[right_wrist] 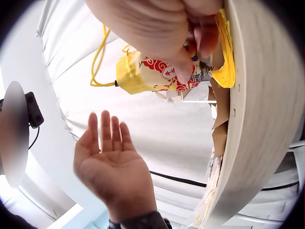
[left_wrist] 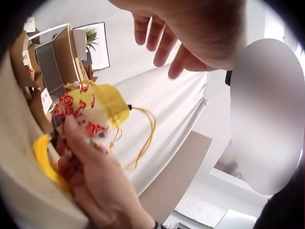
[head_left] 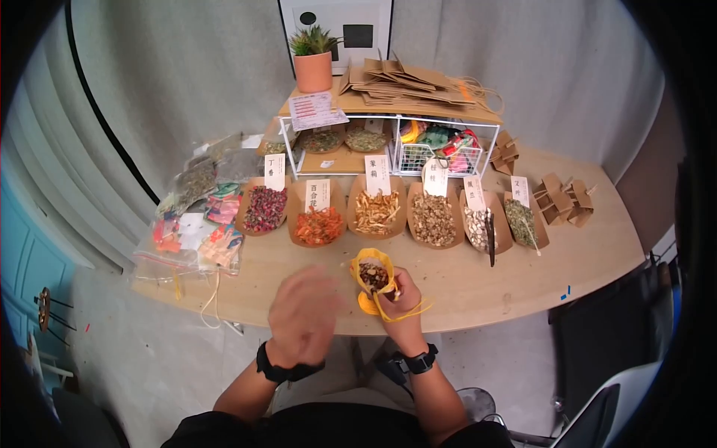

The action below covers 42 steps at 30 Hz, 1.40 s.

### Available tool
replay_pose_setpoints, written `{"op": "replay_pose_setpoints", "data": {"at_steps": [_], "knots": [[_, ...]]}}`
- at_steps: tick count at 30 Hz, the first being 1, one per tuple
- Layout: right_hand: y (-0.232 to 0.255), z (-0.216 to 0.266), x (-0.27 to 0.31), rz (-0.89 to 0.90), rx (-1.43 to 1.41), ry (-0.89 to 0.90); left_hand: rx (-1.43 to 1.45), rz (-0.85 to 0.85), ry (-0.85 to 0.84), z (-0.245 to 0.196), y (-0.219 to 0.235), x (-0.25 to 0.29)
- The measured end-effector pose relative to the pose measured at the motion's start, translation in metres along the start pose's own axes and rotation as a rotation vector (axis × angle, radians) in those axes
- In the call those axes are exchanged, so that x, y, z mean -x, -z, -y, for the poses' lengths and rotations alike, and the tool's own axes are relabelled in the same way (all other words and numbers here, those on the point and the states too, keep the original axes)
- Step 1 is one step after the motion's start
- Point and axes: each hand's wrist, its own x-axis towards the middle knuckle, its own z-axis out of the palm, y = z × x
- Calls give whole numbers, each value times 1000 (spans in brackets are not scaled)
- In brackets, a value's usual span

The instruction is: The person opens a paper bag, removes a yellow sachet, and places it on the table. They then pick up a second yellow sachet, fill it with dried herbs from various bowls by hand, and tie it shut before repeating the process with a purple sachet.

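My right hand (head_left: 403,299) grips a small yellow drawstring pouch (head_left: 361,278) above the table's front edge. Its mouth is open upward, and brown dried bits (head_left: 373,275) show inside. Red swirl patterns cover the pouch body (right_wrist: 167,71) in the right wrist view. A yellow tassel (right_wrist: 225,71) hangs from its bottom and a yellow cord (right_wrist: 97,67) loops out near the mouth. My left hand (head_left: 305,310), blurred in the head view, is held up to the left of the pouch. Its fingers (right_wrist: 106,129) are straight and its palm is bare.
Beyond the hands, several paper trays hold labelled dried herbs and flowers, including orange petals (head_left: 319,225). Dark tongs (head_left: 491,239) lie across one tray. Plastic bags (head_left: 198,239) of coloured pouches lie left. Behind stands a shelf (head_left: 287,123) with folded paper bags (head_left: 411,81) and a potted plant (head_left: 313,71).
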Motion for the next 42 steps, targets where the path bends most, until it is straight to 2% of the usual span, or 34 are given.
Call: {"op": "replay_pose_setpoints", "data": {"at_steps": [1,4,7,9,10,13,15,18,20,21,23,29,32,36,39,42], "knots": [[0,-1,0,13,13,4,-9,-77,51,7,-3,-12],[0,1,0,49,34,8,185,-74,312,17,-27,-40],[0,12,1,101,8,-40,486,87,442,35,-48,-32],[3,17,2,184,6,-119,567,87,543,38,-51,-26],[2,13,1,189,27,-82,609,89,598,40,-53,-21],[-1,5,1,216,52,-34,833,-187,810,61,-62,-1],[-6,22,0,238,19,-66,1042,-256,906,73,-62,8],[-12,47,-7,266,124,-148,1310,-361,1007,83,-66,16],[-22,49,-13,227,121,-39,1594,-408,1042,88,-73,19],[-26,50,-16,205,117,16,1646,-431,1078,88,-75,20],[-25,62,-21,250,254,-36,1752,-469,1149,90,-76,20],[-31,74,-26,266,334,-31,2016,-395,970,100,-78,30],[-28,78,-32,298,307,-74,1929,-484,1060,96,-76,28],[-26,91,-40,386,404,-106,1943,-479,1073,96,-77,28],[-27,88,-41,339,338,-114,1956,-492,1073,96,-76,28],[-26,90,-41,377,398,-65,1988,-485,1057,98,-76,30]]}}
